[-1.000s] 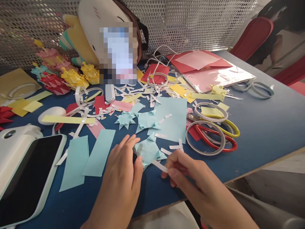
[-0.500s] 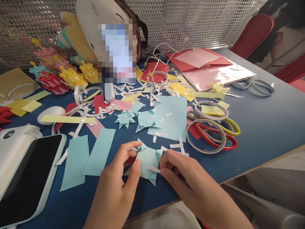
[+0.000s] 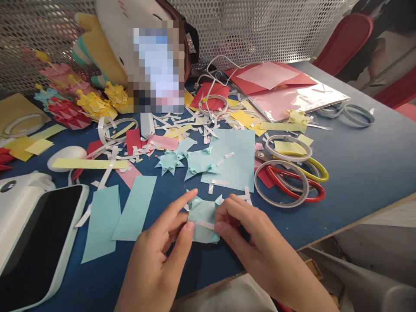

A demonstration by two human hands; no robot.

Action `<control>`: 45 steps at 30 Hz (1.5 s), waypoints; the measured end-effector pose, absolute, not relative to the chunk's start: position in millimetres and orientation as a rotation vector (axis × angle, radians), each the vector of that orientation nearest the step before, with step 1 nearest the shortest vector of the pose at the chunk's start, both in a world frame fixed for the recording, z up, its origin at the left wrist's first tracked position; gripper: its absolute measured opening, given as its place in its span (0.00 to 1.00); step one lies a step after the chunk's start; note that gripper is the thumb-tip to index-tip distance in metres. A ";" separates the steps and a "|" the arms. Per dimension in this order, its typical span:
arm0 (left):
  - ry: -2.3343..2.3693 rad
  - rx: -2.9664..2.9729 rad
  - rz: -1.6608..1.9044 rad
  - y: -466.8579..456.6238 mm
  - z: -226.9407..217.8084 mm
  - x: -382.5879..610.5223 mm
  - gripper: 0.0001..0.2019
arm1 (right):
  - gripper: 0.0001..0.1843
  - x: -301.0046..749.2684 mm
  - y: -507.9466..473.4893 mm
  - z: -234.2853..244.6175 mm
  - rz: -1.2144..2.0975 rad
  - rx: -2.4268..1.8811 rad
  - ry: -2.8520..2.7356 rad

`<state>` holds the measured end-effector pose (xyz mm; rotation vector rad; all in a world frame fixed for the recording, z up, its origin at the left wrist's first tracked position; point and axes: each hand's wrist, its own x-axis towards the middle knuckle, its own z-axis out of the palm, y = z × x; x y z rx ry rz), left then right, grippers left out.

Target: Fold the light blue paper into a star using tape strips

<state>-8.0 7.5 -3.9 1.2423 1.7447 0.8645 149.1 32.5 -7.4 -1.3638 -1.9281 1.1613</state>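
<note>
Near the table's front edge, my left hand (image 3: pixel 164 245) holds the left side of a folded light-blue paper piece (image 3: pixel 202 211), with the thumb in front and the index finger stretched along the back corner. My right hand (image 3: pixel 248 227) pinches the end of a small whitish strip (image 3: pixel 204 224), which lies across the face of that piece. The right fingertips hide the piece's right edge. Just beyond are two more folded blue pieces, a small star-shaped one (image 3: pixel 169 161) and a larger one (image 3: pixel 199 161), beside a flat blue sheet (image 3: pixel 235 151).
Red-handled scissors (image 3: pixel 315 193) lie under tape rings (image 3: pixel 282 184) to the right. Two blue paper strips (image 3: pixel 102 225), a phone (image 3: pixel 42 242) and a white egg-shaped thing (image 3: pixel 66 157) are at left. Folded paper models (image 3: pixel 95 104), scraps and a pixelated screen (image 3: pixel 157 65) stand farther back.
The blue piece has tilted, and its lower point no longer shows. My left index finger has lifted and straightened. The strip, still in my right fingers, has shifted slightly left and up.
</note>
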 end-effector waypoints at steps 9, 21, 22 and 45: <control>1.731 1.241 0.843 6.5 -2.9 -9.9 0.19 | 0.12 147.9 33.0 -5.9 1.139 -1.410 -1.941; 1.749 1.114 0.906 4.7 3.7 0.3 0.18 | 0.12 140.5 30.6 -13.0 0.827 -1.463 -2.014; 1.754 1.103 0.908 4.8 4.1 0.6 0.19 | 0.12 140.1 30.7 -14.0 0.789 -1.464 -2.021; 1.859 1.052 1.180 4.2 -0.4 -3.5 0.15 | 0.06 134.6 30.7 -20.6 0.645 -1.396 -1.689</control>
